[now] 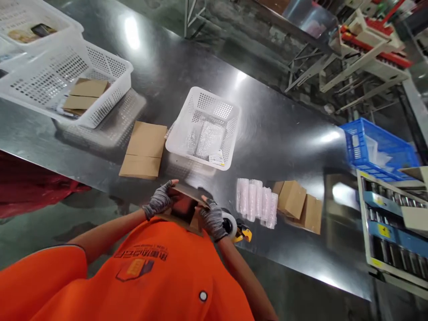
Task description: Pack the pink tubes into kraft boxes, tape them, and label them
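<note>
Close to my body I hold a brown cardboard box (190, 192) that stands partly unfolded, its inside dark. My left hand (162, 199), in a grey fingerless glove, grips the box's left edge. On the other side my right hand (212, 218), gloved the same way, closes on the right edge. Just right of that hand lies a tape dispenser (243, 233) with a roll of clear tape. A flattened cardboard box (143, 149) rests beyond my left hand. Further out sits a white plastic basket (204, 127) containing bubble-wrapped items.
Several pink bubble-wrapped rolls (257, 203) lie to the right, beside folded cardboard boxes (294, 200). A large white basket (110, 76) with cardboard stands far left. At the right edge are a blue crate (361, 129) and a rack of dark cylinders (384, 232). The metal table (281, 133) has a far edge.
</note>
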Demonstrator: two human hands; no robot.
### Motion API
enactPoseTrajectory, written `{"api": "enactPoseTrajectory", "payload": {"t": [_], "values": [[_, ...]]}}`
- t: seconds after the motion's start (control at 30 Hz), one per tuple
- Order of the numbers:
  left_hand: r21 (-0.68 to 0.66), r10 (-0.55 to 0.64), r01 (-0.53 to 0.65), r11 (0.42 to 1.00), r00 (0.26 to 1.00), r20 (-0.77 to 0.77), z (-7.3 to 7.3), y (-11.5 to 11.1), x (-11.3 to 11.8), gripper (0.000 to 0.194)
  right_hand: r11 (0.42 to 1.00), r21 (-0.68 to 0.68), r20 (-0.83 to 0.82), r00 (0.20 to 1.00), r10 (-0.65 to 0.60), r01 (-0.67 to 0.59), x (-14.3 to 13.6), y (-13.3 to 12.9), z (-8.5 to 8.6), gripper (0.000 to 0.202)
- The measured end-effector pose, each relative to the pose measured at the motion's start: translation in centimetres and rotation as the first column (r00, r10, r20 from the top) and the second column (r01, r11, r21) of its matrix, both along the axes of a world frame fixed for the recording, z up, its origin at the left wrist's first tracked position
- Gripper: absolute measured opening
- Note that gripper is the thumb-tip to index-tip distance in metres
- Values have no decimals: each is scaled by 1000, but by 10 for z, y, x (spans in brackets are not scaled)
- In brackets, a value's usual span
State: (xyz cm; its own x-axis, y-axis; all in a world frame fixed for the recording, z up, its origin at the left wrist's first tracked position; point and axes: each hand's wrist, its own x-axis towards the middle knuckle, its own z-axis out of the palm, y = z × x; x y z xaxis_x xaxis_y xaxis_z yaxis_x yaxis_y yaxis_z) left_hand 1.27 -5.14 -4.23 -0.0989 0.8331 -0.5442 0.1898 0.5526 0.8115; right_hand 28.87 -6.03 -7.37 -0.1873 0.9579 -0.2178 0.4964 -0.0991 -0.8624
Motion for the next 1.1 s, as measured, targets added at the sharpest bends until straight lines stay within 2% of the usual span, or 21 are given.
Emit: {"api": "enactPoseTrajectory", "payload": {"t": [0.07,0.1,0.13,0.17,0.2,0.23,0.27,0.33,0.4,0.5,0.57,0.67,0.73,0.83,0.9,0.97,1.0,1.03,1.07,1.1], "values": [[16,-4,4,1000,999,45,-4,0,-1,65,987,119,72,992,101,-109,11,-9,-4,25],[33,-25,23,999,998,65,-5,0,-7,56,959,185,101,975,199,-215,19,-11,-4,23],[54,-60,56,997,995,84,-5,-1,-17,50,908,252,140,941,309,-336,27,-12,-3,23],[69,-107,100,993,988,108,-4,-3,-28,49,838,304,185,891,414,-452,35,-11,-3,24],[76,-157,148,986,977,145,-3,-7,-39,57,772,333,222,841,494,-542,42,-10,-2,27],[75,-206,195,978,959,197,-2,-13,-49,73,730,342,240,806,542,-592,47,-9,-2,31],[67,-245,235,970,937,251,-1,-20,-57,95,713,343,245,791,560,-611,50,-8,-2,33],[26,-238,242,970,919,315,3,-35,-60,134,726,343,228,803,551,-596,50,-7,-5,34],[-34,-131,148,988,946,296,7,-45,-49,149,747,362,193,829,525,-557,47,-5,-8,40],[-146,79,-43,988,966,246,13,-41,-23,151,741,430,140,849,510,-516,43,1,-9,52],[-188,147,-99,977,953,265,13,-32,-13,152,719,450,152,838,524,-530,43,6,-4,50],[-197,188,-127,972,924,334,7,-25,-13,137,671,391,283,776,563,-629,47,3,4,40],[-197,204,-142,970,915,347,2,-27,-17,130,616,366,367,716,593,-698,51,-7,4,48],[-184,202,-149,972,926,320,-6,-32,-19,134,554,383,418,674,609,-739,56,-24,-5,55],[-175,172,-122,977,936,308,-7,-31,-17,141,541,391,436,668,604,-745,54,-29,-14,60],[-147,119,-84,986,961,251,-6,-24,-18,149,550,365,435,660,612,-751,47,-23,-19,61],[-115,81,-59,992,977,199,-5,-18,-20,151,586,329,398,671,625,-741,42,-17,-18,59],[-75,39,-29,997,989,140,-3,-10,-24,149,668,277,310,722,618,-691,36,-9,-16,56],[-28,-2,4,1000,997,75,-1,-2,-29,144,773,206,191,800,569,-600,29,-1,-11,54],[18,-36,36,999,999,17,1,7,-36,134,873,117,64,881,469,-473,22,8,-6,51]]}}
